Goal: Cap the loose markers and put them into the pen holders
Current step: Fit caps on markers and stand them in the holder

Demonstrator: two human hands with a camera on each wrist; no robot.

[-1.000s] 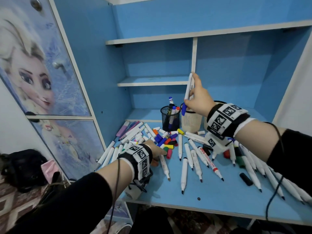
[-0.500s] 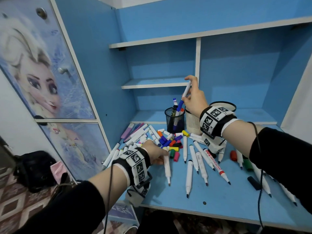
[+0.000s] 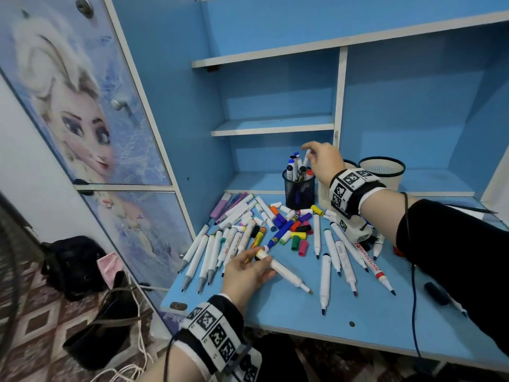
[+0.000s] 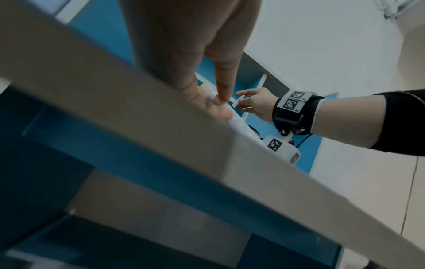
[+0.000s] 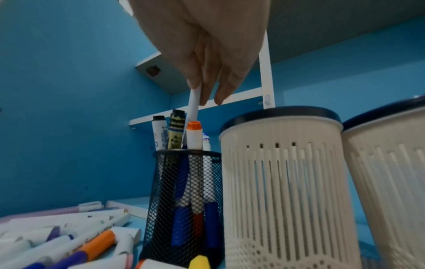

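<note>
the right hand (image 3: 325,161) reaches over the black wire-mesh pen holder (image 3: 299,193) at the back of the blue table (image 3: 366,312), its grip pinching the top end of a thin white marker (image 5: 194,103) that stands almost upright with its lower end down inside the holder, among other capped markers. two cream slatted plastic holders with dark rims (image 5: 282,182) stand just beside the mesh one, to its right. the left hand (image 3: 248,274) is low at the table's front left, its grip grasping a white uncapped marker with a yellow end (image 3: 281,268) between thumb and fingers, the nib pointing right. a heap of loose markers and coloured caps (image 3: 292,230) lies between the two hands.
</note>
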